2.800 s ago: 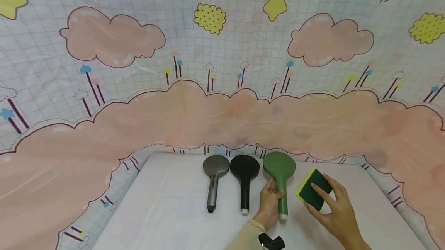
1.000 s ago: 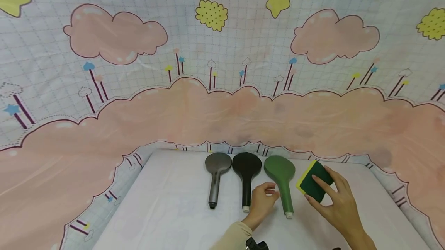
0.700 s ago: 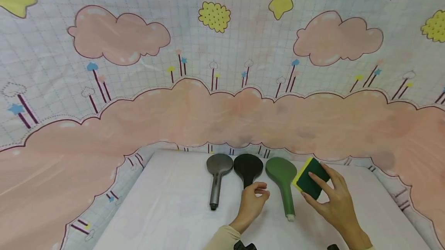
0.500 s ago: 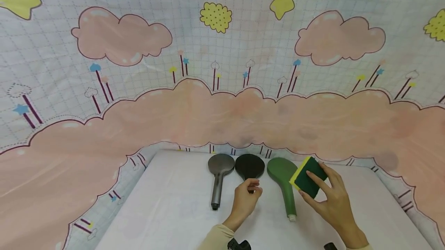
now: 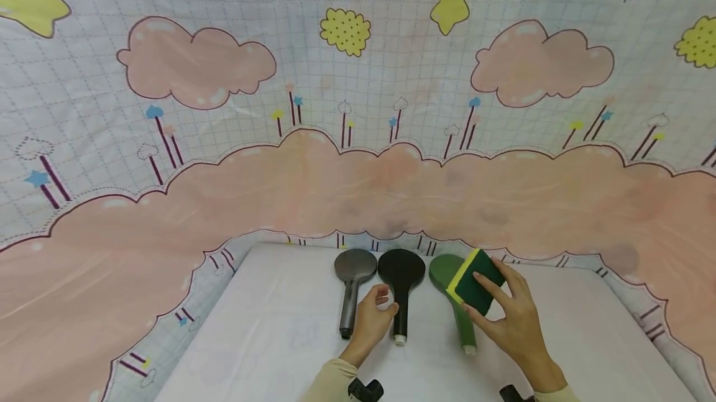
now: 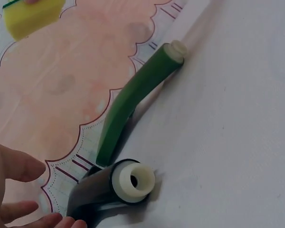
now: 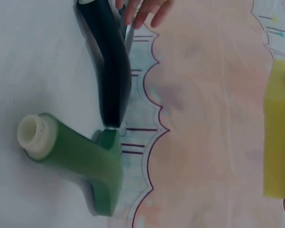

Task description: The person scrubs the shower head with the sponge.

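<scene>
Three handheld shower heads lie in a row: a grey one (image 5: pixel 349 293), a black one (image 5: pixel 401 293) and a green one (image 5: pixel 463 321). My left hand (image 5: pixel 371 320) is between the grey and black handles, fingers loosely bent and holding nothing. In the left wrist view its fingers stay apart from the black shower head (image 6: pixel 109 187). My right hand (image 5: pixel 511 321) pinches a yellow and dark-green sponge (image 5: pixel 477 283) by its edges, above the green shower head, whose head it partly covers. The sponge (image 6: pixel 33 18) also shows in the left wrist view.
The shower heads lie on a white table (image 5: pixel 268 327) with their round heads near its back edge. Behind hangs a patterned cloth (image 5: pixel 358 197) with clouds and stars. Black bands with small devices (image 5: pixel 366 389) sit at both wrists.
My left hand let go of the green shower head and moved left past the black one. My right hand carried the sponge left, over the green shower head, whose handle end has shifted right.
</scene>
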`<state>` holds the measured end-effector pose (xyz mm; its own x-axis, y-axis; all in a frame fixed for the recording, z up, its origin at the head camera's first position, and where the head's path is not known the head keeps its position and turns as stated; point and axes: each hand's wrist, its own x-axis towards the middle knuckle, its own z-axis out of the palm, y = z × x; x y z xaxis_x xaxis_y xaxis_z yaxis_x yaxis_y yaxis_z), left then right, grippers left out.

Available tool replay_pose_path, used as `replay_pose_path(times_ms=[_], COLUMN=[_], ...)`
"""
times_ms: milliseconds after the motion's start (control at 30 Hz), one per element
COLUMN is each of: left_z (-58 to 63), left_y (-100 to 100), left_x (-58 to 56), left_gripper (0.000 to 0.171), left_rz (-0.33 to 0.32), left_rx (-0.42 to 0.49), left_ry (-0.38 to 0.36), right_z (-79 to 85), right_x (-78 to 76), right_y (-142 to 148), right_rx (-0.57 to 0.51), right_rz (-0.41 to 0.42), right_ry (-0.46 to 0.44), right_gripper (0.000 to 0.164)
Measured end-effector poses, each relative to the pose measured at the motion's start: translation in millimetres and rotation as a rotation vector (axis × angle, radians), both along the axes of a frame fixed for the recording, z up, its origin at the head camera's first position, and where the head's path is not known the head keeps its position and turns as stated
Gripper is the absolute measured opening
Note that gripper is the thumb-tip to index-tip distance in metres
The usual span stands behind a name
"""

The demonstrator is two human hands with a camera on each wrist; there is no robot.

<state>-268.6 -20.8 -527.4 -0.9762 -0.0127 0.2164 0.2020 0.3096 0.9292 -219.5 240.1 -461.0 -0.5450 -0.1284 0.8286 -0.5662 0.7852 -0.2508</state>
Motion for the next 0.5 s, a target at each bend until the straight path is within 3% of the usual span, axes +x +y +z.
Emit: replay_pose_path(times_ms=[267,500], left_z=[-10.9,-15.4], left_y=[6.2,12.5], left_x=[-10.8,-15.1], left_gripper=[0.062,0.068], left_rz=[-0.038,-0.062], left_rx=[-0.064,-0.128], left_ry=[-0.090,-0.143], right_z=[-4.6,-4.9], right_x=[-5.2,-6.8], right_y=[-11.5,-16.8], right_rx=[-0.004,0.009], right_rz=[0.013,0.018], right_ry=[-0.012,-0.008], right_gripper=[0.057,0.057])
